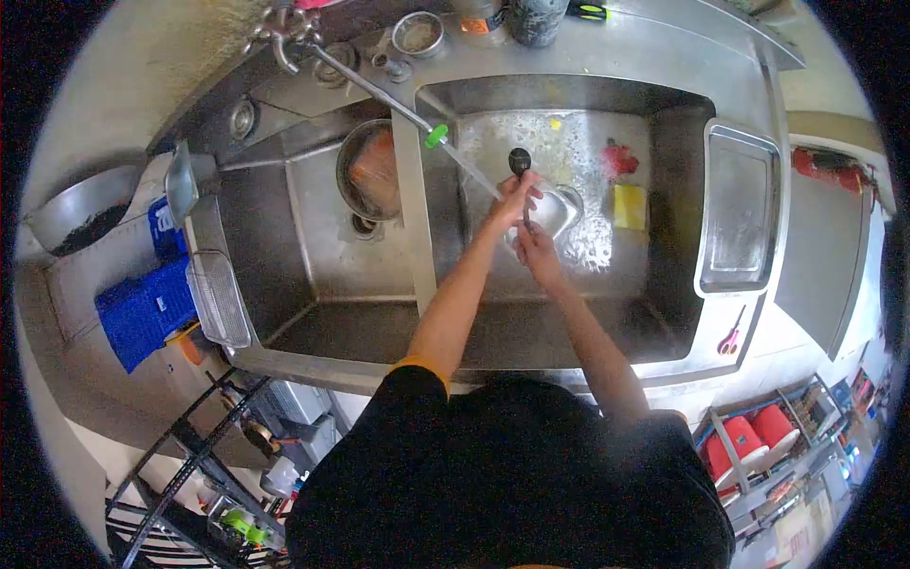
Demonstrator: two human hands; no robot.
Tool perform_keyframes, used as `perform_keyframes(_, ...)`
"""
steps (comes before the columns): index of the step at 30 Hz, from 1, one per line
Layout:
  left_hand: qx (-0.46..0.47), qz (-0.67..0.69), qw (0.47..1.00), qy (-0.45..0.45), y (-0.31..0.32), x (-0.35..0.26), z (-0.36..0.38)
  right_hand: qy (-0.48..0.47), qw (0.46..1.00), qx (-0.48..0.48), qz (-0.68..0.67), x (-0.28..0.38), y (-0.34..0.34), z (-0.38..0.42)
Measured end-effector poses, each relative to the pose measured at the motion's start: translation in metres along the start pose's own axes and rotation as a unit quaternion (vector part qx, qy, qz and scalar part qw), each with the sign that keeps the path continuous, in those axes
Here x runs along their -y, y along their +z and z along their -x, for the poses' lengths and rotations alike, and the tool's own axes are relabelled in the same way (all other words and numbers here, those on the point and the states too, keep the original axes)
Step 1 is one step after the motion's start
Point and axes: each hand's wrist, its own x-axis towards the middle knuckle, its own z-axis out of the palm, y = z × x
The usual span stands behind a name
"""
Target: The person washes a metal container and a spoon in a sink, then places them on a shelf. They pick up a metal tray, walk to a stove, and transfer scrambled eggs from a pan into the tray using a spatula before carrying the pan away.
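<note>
Over the right sink basin [678, 180], both hands hold a dark ladle-like utensil [519, 161] with a round black head. My left hand [515, 199] is wrapped round its handle just below the head, under water running from the faucet [384, 98]. Lower on the handle, my right hand [537, 251] has its fingers closed. Beside the hands a shiny metal piece [559, 213] lies in the basin. A yellow sponge [629, 207] and a red scrubber [620, 159] rest further right on the basin floor.
In the left basin sits a round pan [353, 171] with an orange-brown item. A metal tray [737, 209] and pink-handled scissors [730, 339] lie right of the sink. A wire basket [220, 299] and blue cloth [147, 308] are at the left. Containers [537, 21] stand behind.
</note>
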Motion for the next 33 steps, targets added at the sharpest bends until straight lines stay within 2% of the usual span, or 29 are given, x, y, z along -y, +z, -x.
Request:
perform_keyframes(1, 0.0, 0.0, 1.0, -0.001, 0.002, 0.003, 0.004, 0.039, 0.999, 0.002, -0.017, 0.005, 0.0, -0.002)
perform_keyframes(2, 0.033, 0.056, 0.998, -0.015, 0.003, 0.009, 0.01, 0.077, 0.996, 0.007, -0.036, 0.007, 0.0, -0.008)
perform_keyframes(3, 0.065, 0.112, 0.991, -0.028, 0.0, 0.015, 0.015, 0.075, 0.996, 0.009, -0.04, -0.003, -0.004, -0.021)
perform_keyframes(4, 0.062, 0.107, 0.992, -0.029, -0.006, 0.024, 0.018, 0.113, 0.993, 0.026, -0.02, -0.028, -0.012, -0.039)
perform_keyframes(6, -0.037, -0.093, 0.984, 0.148, -0.02, 0.042, 0.024, 0.152, 0.987, 0.045, -0.006, -0.07, -0.017, -0.058)
perform_keyframes(8, -0.053, -0.032, 0.969, 0.24, -0.026, 0.025, 0.036, -0.031, 0.988, 0.148, -0.024, -0.097, -0.018, -0.064)
perform_keyframes(10, -0.158, 0.026, 0.985, 0.057, -0.043, 0.019, 0.027, -0.095, 0.99, 0.08, 0.07, 0.034, 0.024, -0.006)
perform_keyframes(11, -0.145, 0.053, 0.985, 0.078, -0.045, 0.005, 0.033, -0.085, 0.91, 0.088, 0.396, 0.057, 0.029, 0.007)
perform_keyframes(12, -0.15, 0.055, 0.984, 0.078, -0.046, -0.011, 0.035, -0.076, 0.83, 0.087, 0.545, 0.045, 0.023, 0.012)
perform_keyframes(13, -0.116, -0.017, 0.993, 0.001, -0.046, -0.028, 0.033, -0.069, 0.725, 0.091, 0.679, 0.035, 0.017, 0.017)
perform_keyframes(15, -0.071, -0.067, 0.994, 0.045, -0.038, -0.019, 0.031, -0.298, 0.64, 0.081, 0.704, -0.055, -0.048, 0.01)
perform_keyframes(16, -0.051, -0.091, 0.992, 0.068, -0.034, -0.014, 0.029, -0.3, 0.639, 0.082, 0.703, -0.068, -0.069, 0.007)
perform_keyframes(17, -0.061, -0.029, 0.997, 0.042, -0.021, -0.026, 0.041, -0.264, 0.713, 0.112, 0.64, -0.078, -0.087, 0.006)
perform_keyframes(18, -0.07, 0.032, 0.997, 0.015, -0.01, -0.027, 0.044, -0.191, 0.623, 0.149, 0.744, -0.071, -0.083, 0.007)
perform_keyframes(19, -0.076, 0.183, 0.979, 0.054, 0.0, -0.017, 0.039, -0.128, 0.512, 0.201, 0.826, -0.065, -0.08, 0.007)
perform_keyframes(20, -0.072, 0.182, 0.979, 0.055, -0.002, -0.01, 0.037, -0.126, 0.512, 0.197, 0.826, -0.051, -0.077, 0.007)
perform_keyframes(22, -0.117, 0.224, 0.966, -0.045, -0.007, -0.004, 0.041, -0.153, 0.518, 0.218, 0.813, -0.036, -0.08, 0.01)
perform_keyframes(23, -0.155, 0.31, 0.937, -0.033, -0.005, -0.003, 0.049, -0.163, 0.519, 0.225, 0.808, -0.035, -0.082, 0.011)
perform_keyframes(24, -0.153, 0.308, 0.938, -0.03, -0.012, 0.005, 0.05, -0.083, 0.7, 0.12, 0.699, -0.042, -0.09, 0.008)
perform_keyframes(25, -0.132, 0.293, 0.946, -0.04, -0.023, 0.012, 0.052, 0.0, 0.837, 0.01, 0.547, -0.049, -0.096, 0.005)
perform_keyframes(26, -0.112, 0.277, 0.953, -0.049, -0.032, 0.018, 0.053, -0.006, 0.837, 0.009, 0.546, -0.036, -0.093, 0.006)
perform_keyframes(27, -0.112, 0.275, 0.954, -0.043, -0.036, 0.019, 0.057, -0.026, 0.871, 0.05, 0.488, -0.01, -0.086, 0.01)
perform_keyframes(29, -0.074, 0.065, 0.994, -0.049, -0.043, 0.022, 0.075, -0.051, 0.9, 0.092, 0.423, 0.035, -0.065, 0.025)
perform_keyframes(30, -0.077, 0.063, 0.994, -0.046, -0.048, 0.02, 0.096, -0.064, 0.939, 0.078, 0.329, 0.052, -0.053, 0.036)
perform_keyframes(31, -0.094, -0.172, 0.976, 0.098, -0.053, 0.014, 0.125, -0.075, 0.968, 0.065, 0.23, 0.059, -0.046, 0.042)
perform_keyframes(32, -0.093, -0.288, 0.938, 0.166, -0.053, 0.005, 0.151, -0.077, 0.968, 0.069, 0.228, 0.032, -0.058, 0.031)
perform_keyframes(33, -0.108, -0.398, 0.881, 0.233, -0.053, -0.004, 0.178, -0.082, 0.984, 0.025, 0.154, -0.021, -0.082, 0.007)
